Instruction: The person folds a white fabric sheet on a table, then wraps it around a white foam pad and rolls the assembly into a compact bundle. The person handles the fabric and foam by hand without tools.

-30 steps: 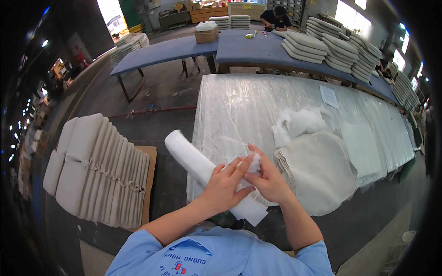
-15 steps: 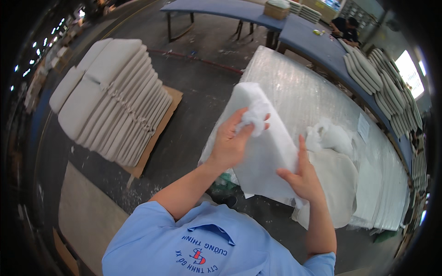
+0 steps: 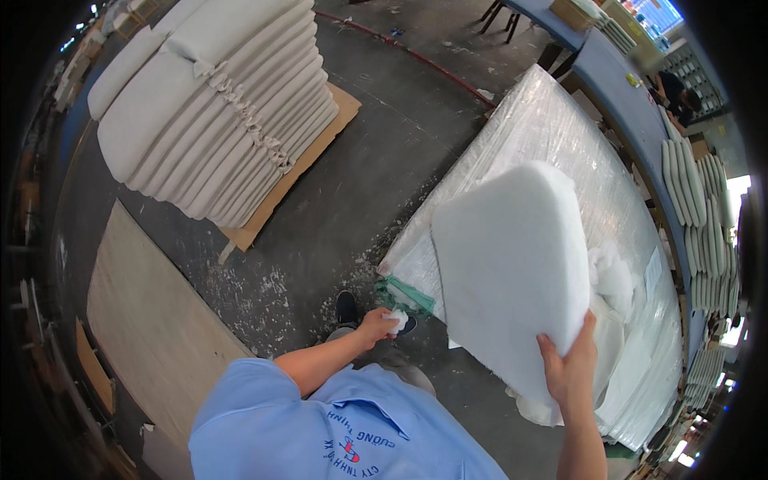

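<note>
My left hand [image 3: 373, 327] is low in front of me, closed round a tuft of white fibre stuffing [image 3: 396, 322]. A thick white cushion pad [image 3: 512, 248], with one rounded end, lies tilted over the plastic-wrapped stack [image 3: 524, 120]. My right hand [image 3: 572, 364] grips the pad's near right edge, thumb on the upper face and fingers along the side. To the right of the pad are a loose heap of white stuffing [image 3: 612, 276] and a pale fabric cushion cover [image 3: 610, 344], partly hidden by the pad.
At left, a tall stack of off-white cushions [image 3: 216, 104] stands on cardboard [image 3: 344, 112]. A flat board [image 3: 152, 296] lies nearer. Green plastic [image 3: 408, 294] sits by my feet. A blue table [image 3: 612, 88] runs along the far right, with cushion piles [image 3: 708, 216] and another person [image 3: 678, 98].
My left hand has moved from over the pad down toward my body, carrying the tuft. The pad now lies flatter, its broad face showing. My right hand stays at its edge. The view has shifted.
</note>
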Demonstrator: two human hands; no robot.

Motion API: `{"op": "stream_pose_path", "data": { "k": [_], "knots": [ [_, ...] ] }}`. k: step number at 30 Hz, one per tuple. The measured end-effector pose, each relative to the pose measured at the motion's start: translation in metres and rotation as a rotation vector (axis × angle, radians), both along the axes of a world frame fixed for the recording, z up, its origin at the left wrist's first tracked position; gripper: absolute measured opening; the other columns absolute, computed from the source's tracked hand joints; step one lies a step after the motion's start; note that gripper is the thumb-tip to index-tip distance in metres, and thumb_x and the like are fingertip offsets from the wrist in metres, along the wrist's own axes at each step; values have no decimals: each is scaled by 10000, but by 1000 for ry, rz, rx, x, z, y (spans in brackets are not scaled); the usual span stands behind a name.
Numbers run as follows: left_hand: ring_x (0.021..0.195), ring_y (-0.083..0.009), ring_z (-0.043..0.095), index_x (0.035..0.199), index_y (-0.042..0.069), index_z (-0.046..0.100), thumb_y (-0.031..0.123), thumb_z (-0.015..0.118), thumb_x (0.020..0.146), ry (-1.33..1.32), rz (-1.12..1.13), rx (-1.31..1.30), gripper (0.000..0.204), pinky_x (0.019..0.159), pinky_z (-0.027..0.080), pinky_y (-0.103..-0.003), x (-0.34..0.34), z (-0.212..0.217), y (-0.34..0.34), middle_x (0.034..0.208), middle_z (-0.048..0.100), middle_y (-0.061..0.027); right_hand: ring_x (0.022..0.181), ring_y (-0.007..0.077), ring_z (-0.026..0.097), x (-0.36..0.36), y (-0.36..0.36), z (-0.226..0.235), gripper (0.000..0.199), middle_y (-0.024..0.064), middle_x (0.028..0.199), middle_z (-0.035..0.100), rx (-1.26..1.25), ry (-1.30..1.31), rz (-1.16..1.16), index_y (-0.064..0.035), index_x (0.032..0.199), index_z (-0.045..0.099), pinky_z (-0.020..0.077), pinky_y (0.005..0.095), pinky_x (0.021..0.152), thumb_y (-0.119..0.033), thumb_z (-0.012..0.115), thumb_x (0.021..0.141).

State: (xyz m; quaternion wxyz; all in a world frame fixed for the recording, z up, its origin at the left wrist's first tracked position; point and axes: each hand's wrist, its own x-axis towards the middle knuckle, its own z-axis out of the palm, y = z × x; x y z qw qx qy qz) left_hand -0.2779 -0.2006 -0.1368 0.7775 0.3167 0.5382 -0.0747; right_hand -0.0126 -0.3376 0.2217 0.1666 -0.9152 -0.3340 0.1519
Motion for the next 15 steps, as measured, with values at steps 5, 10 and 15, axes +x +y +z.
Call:
{"op": "stream_pose_path", "data": {
  "k": [5,10,15],
  "knots": [
    [597,-166,627,1207,43,692,220,801,910,220,7,74,362,513,508,-309,28,-42,6,950,723,-95,1008,522,658,-14,-7,-12,711,329,1114,653,-18,-3,-10,65,1435,357,517,495,907,-160,747,885],
    [673,-178,658,1330,79,679,210,771,939,133,8,-101,422,535,528,-303,65,-84,13,1027,730,-87,1076,489,643,-26,-26,-27,765,320,1177,634,-43,-197,70,72,1455,361,500,484,948,-181,772,861],
    [985,-257,696,1456,92,599,235,668,1008,71,63,-94,475,727,590,-386,117,-138,-10,1294,686,-128,1505,500,307,-32,-33,-11,1080,418,1628,194,-391,-18,-155,41,1649,66,270,496,1247,-322,789,933]
  ]
}}
